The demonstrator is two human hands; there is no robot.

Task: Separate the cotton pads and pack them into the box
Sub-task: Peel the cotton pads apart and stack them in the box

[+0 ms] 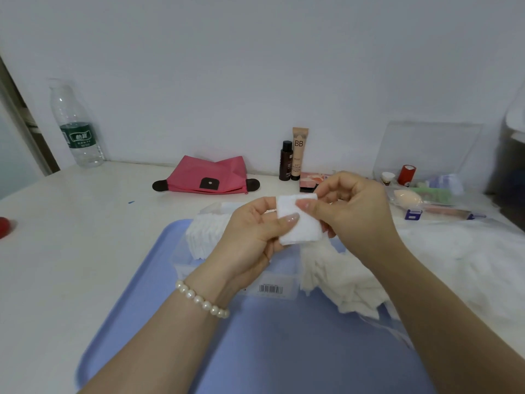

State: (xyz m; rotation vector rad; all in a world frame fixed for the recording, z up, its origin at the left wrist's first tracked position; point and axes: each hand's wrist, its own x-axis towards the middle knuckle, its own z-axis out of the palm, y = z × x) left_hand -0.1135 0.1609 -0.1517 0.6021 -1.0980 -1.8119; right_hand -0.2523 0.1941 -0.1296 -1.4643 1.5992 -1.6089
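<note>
A white square cotton pad (301, 226) is held up between both hands above the clear plastic box (272, 280). My left hand (252, 237) pinches its left edge with the thumb on the front. My right hand (352, 206) pinches its upper right corner. The box stands on a blue tray (270, 345) and holds a row of white pads (204, 234) at its left end. A loose heap of white pads (343, 282) lies to the right of the box, partly under my right forearm.
Along the wall stand a clear water bottle (76, 126), a pink pouch (210, 176), a dark small bottle (285, 160) and a BB tube (299, 152). A clear organiser (426, 166) with small cosmetics sits at the back right. A red object (4, 226) lies at the left edge.
</note>
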